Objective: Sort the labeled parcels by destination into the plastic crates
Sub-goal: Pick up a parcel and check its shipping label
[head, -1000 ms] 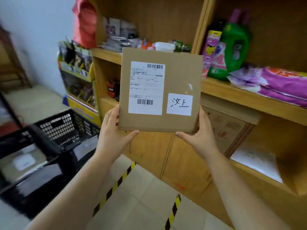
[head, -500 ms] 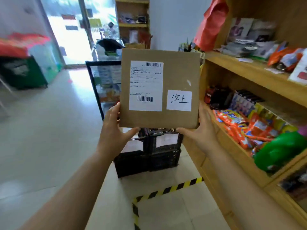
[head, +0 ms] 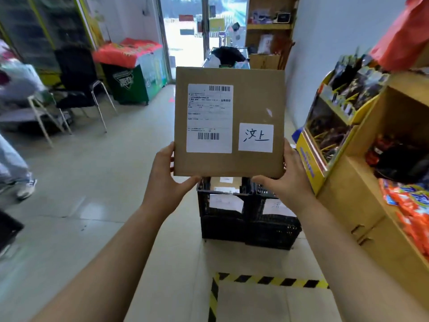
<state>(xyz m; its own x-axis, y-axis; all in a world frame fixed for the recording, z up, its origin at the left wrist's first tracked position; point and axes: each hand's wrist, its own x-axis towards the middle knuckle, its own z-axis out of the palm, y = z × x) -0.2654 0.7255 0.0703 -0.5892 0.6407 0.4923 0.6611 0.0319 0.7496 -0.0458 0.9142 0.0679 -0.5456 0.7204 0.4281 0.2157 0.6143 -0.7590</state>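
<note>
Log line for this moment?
held: flat brown cardboard parcel | left hand: grips lower-left corner | right hand: grips lower-right corner | black plastic crates: on floor

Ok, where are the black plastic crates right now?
In the head view, the black plastic crates sit on the floor at centre, directly below the held parcel, left of the wooden shelf unit and beyond the yellow-and-black tape.

Bare floor (head: 111, 182) left of crates (head: 232, 226), wooden shelf (head: 348, 205) close right.
</note>
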